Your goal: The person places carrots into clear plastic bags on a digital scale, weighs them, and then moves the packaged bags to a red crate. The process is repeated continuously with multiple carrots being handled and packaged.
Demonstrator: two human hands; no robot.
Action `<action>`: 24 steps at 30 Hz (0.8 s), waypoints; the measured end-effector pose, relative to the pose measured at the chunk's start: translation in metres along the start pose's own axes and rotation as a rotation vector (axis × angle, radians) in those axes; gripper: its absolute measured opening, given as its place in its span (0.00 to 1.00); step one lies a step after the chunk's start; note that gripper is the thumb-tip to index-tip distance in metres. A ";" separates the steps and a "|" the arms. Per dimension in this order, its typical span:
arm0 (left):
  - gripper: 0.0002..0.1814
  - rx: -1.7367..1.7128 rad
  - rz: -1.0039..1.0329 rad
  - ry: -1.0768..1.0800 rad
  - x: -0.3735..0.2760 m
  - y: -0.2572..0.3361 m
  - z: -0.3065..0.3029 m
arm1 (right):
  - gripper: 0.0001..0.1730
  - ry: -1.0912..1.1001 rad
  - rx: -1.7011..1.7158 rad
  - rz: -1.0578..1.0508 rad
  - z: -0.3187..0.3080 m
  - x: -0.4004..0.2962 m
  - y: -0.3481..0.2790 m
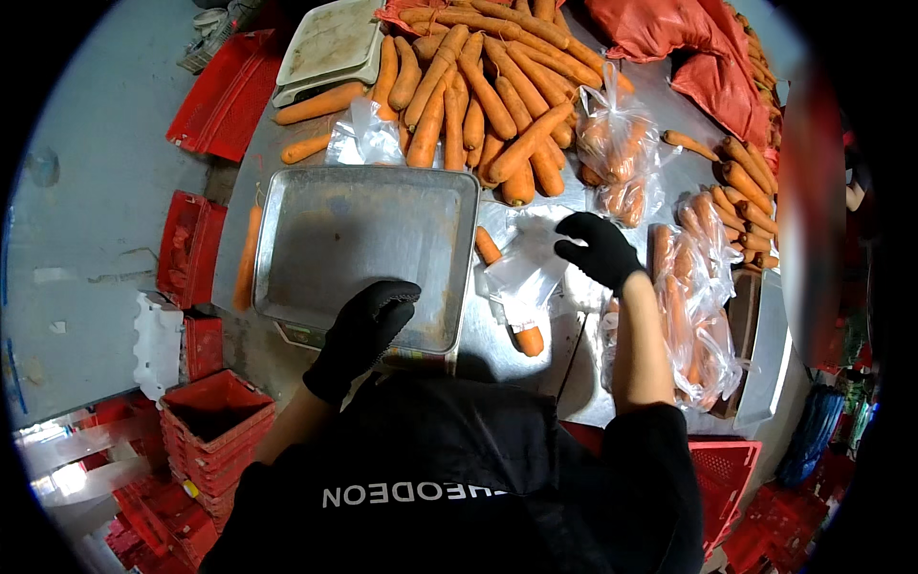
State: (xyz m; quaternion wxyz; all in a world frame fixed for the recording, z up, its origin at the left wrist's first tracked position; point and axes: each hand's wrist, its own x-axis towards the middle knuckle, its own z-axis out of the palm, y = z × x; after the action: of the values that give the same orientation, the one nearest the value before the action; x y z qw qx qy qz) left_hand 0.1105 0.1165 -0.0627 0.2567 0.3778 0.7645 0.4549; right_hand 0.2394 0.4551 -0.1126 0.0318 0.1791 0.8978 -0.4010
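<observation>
My left hand [369, 330], in a black glove, is over the near edge of a scale's metal pan [358, 244]; its fingers are curled, and whether they grip anything is unclear. The pan bears nothing but my hand's shadow. My right hand [601, 251], gloved too, hovers with thumb and fingers apart, beside clear plastic bags [531, 262] on the metal table. A carrot [529, 341] pokes out from under the bags. Beyond the pan lies a big heap of carrots [495, 100]. Knotted clear bags of carrots [620, 151] stand right of the heap, and more bagged carrots [685, 301] lie beyond my right forearm.
A second scale [330, 43] stands at the table's far left corner. Red mesh sacks [660, 32] and loose carrots [746, 186] are at the far right. Red plastic crates [215, 409] are stacked on the floor at left; another crate [724, 481] is near my right side.
</observation>
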 end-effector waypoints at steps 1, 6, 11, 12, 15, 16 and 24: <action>0.12 -0.005 -0.005 -0.012 -0.001 0.001 0.001 | 0.16 0.080 0.069 0.136 0.003 -0.015 0.000; 0.11 -0.143 0.024 -0.080 -0.001 0.013 0.017 | 0.15 0.185 0.223 0.400 0.073 -0.095 0.042; 0.12 -0.178 0.012 -0.281 -0.011 0.025 0.032 | 0.24 0.542 -0.353 0.246 0.121 -0.116 -0.010; 0.12 -0.176 0.008 -0.333 -0.015 0.023 0.036 | 0.24 0.565 -0.483 0.119 0.128 -0.112 0.003; 0.12 -0.145 0.042 -0.458 -0.027 0.026 0.048 | 0.19 0.602 -0.500 -0.085 0.132 -0.105 0.032; 0.13 -0.149 0.056 -0.510 -0.034 0.020 0.051 | 0.16 0.597 -0.374 -0.118 0.121 -0.102 0.037; 0.20 -0.055 0.026 -0.807 -0.034 0.030 0.040 | 0.07 0.490 0.310 0.235 0.077 -0.137 -0.037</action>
State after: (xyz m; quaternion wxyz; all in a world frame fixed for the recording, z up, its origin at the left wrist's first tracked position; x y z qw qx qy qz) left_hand 0.1702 0.1186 -0.0524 0.5404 0.5288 0.5849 0.2936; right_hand 0.3479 0.3350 -0.1111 -0.1673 0.3755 0.7800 -0.4718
